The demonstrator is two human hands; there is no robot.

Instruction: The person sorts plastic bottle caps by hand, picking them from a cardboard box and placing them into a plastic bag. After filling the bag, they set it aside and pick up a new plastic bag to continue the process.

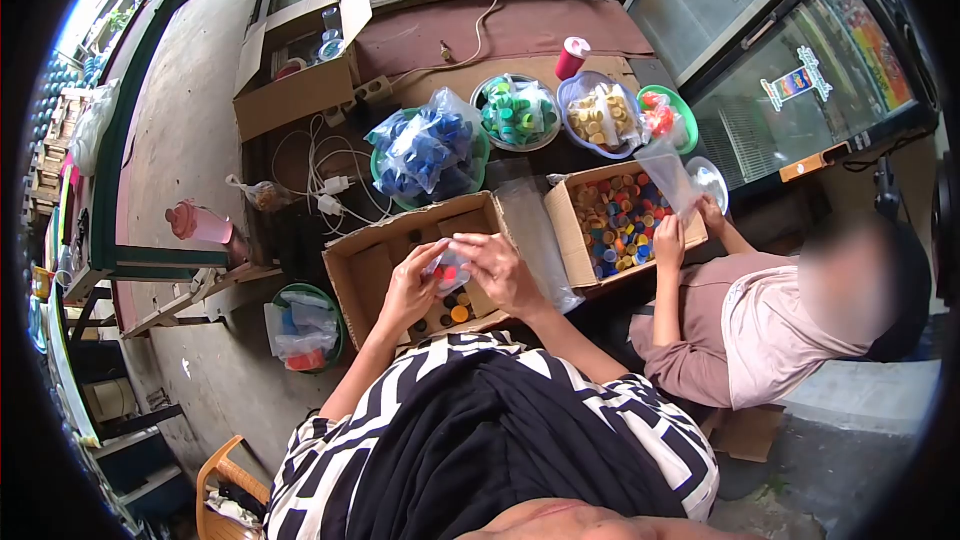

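Between my two hands is a small clear plastic bag (450,283) with red bottle caps inside. My left hand (410,285) grips the bag's left side, fingers closed on it. The fingers of my right hand (500,275) are bent and pinch the bag near its top. Both hands are above an open cardboard box (360,270). Loose caps lie on its bottom, among them an orange cap (459,314) and several black ones. My hands hide part of the box's inside.
A co-worker (740,310) on the right holds a clear bag (668,170) over a box of mixed caps (615,225). Behind stand a basin of bagged blue caps (430,150), a bowl of green caps (518,112) and a bowl of yellowish caps (600,118). White cables (325,180) lie at left.
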